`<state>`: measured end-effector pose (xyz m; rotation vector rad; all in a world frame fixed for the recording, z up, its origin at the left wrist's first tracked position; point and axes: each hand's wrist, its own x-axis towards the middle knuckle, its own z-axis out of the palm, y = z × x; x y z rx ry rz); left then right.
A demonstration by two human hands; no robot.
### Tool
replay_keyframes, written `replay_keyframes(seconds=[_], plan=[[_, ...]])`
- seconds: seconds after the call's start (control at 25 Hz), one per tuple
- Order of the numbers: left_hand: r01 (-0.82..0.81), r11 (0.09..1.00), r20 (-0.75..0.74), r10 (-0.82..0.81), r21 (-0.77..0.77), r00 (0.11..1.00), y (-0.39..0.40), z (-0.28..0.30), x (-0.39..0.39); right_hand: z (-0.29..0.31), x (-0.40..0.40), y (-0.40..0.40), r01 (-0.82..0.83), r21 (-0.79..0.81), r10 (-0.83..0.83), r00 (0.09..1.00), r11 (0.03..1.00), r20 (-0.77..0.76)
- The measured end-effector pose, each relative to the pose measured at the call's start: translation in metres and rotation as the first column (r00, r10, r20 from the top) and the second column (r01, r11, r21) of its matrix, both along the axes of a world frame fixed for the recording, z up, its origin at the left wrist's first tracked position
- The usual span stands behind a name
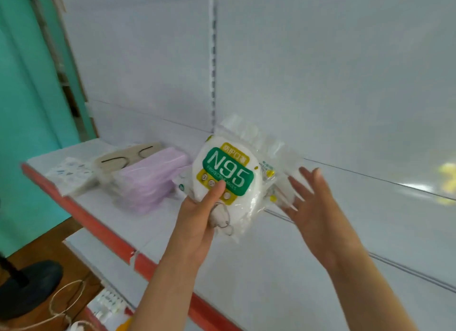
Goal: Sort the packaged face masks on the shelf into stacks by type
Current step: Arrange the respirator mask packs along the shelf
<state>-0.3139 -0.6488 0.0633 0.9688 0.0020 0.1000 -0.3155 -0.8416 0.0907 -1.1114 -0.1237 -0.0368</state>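
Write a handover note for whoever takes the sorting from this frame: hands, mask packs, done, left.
Left hand holds the N95 pack up over the shelf, thumb on its front. Right hand open beside it, fingers spread, near a further clear pack behind.
Stacked at shelf's left end: purple masks, beige masks, patterned pack.
Left: place the N95 pack in its own stack.

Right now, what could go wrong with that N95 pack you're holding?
The left hand grips the N95 pack only at its lower edge, so the slippery bag might slide out. More clear packs bunch loosely behind it by the open right hand and could drop. Setting it down carelessly might knock the purple mask stack nearby.
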Motion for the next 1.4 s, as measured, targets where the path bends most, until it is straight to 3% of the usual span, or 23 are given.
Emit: replay_keyframes(seconds=[0.08, 0.12, 0.2, 0.28, 0.36, 0.4, 0.48, 0.6, 0.68, 0.8, 0.92, 1.04, 1.16, 1.24, 1.32, 1.4], plan=[[0.101, 0.984, 0.06, -0.111, 0.146, 0.992, -0.035, 0.004, -0.004, 0.013, -0.029, -0.062, 0.336, -0.206, -0.305, 0.937, 0.919, 0.169], [0.13, 0.942, 0.092, -0.166, 0.309, 0.982, -0.056, 0.006, -0.006, 0.018, -0.045, -0.091, 0.486, -0.359, -0.383, 0.866, 0.797, 0.322], [0.154, 0.759, 0.122, -0.295, 0.633, 0.948, -0.103, 0.012, -0.012, 0.032, -0.083, -0.141, 0.643, -0.587, -0.313, 0.76, 0.492, 0.57], [0.177, 0.562, 0.159, -0.497, 0.808, 0.853, -0.161, 0.021, -0.028, 0.041, -0.119, -0.185, 0.618, -0.766, -0.159, 0.786, 0.179, 0.597], [0.166, 0.441, 0.203, -0.674, 0.882, 0.71, -0.223, 0.025, -0.049, 0.039, -0.151, -0.231, 0.463, -0.886, -0.138, 0.876, -0.024, 0.461], [0.153, 0.403, 0.217, -0.733, 0.902, 0.645, -0.254, 0.024, -0.059, 0.034, -0.167, -0.257, 0.362, -0.932, -0.195, 0.912, -0.028, 0.36], [0.11, 0.362, 0.242, -0.79, 0.926, 0.564, -0.319, 0.019, -0.084, 0.021, -0.204, -0.313, 0.247, -0.963, -0.33, 0.922, 0.105, 0.2], [0.093, 0.459, 0.315, -0.729, 0.883, 0.607, -0.405, -0.004, -0.124, -0.003, -0.262, -0.391, 0.355, -0.914, -0.53, 0.823, 0.195, 0.206], [0.275, 0.545, 0.254, -0.704, 0.792, 0.663, -0.463, -0.024, -0.15, -0.023, -0.305, -0.439, 0.508, -0.799, -0.671, 0.717, 0.322, 0.186], [0.607, 0.451, 0.102, -0.848, 0.654, 0.52, -0.541, -0.043, -0.198, -0.062, -0.357, -0.499, 0.584, -0.644, -0.751, 0.659, 0.494, 0.022], [0.657, 0.438, 0.049, -0.852, 0.613, 0.522, -0.594, -0.05, -0.247, -0.087, -0.4, -0.542, 0.551, -0.612, -0.718, 0.695, 0.567, -0.038], [0.633, 0.493, 0.044, -0.808, 0.597, 0.588, -0.62, -0.053, -0.273, -0.088, -0.418, -0.569, 0.568, -0.628, -0.755, 0.655, 0.532, -0.047], [0.47, 0.647, 0.09, -0.638, 0.6, 0.765, -0.622, -0.048, -0.267, -0.076, -0.396, -0.564, 0.628, -0.662, -0.799, 0.597, 0.409, 0.071], [0.34, 0.727, 0.123, -0.502, 0.597, 0.856, -0.613, -0.05, -0.245, -0.067, -0.364, -0.552, 0.628, -0.698, -0.777, 0.608, 0.343, 0.166], [0.26, 0.753, 0.13, -0.415, 0.605, 0.9, -0.609, -0.057, -0.218, -0.061, -0.329, -0.548, 0.588, -0.754, -0.727, 0.649, 0.292, 0.224], [0.205, 0.704, 0.117, -0.38, 0.679, 0.918, -0.614, -0.066, -0.194, -0.062, -0.301, -0.551, 0.503, -0.838, -0.707, 0.67, 0.211, 0.224]])
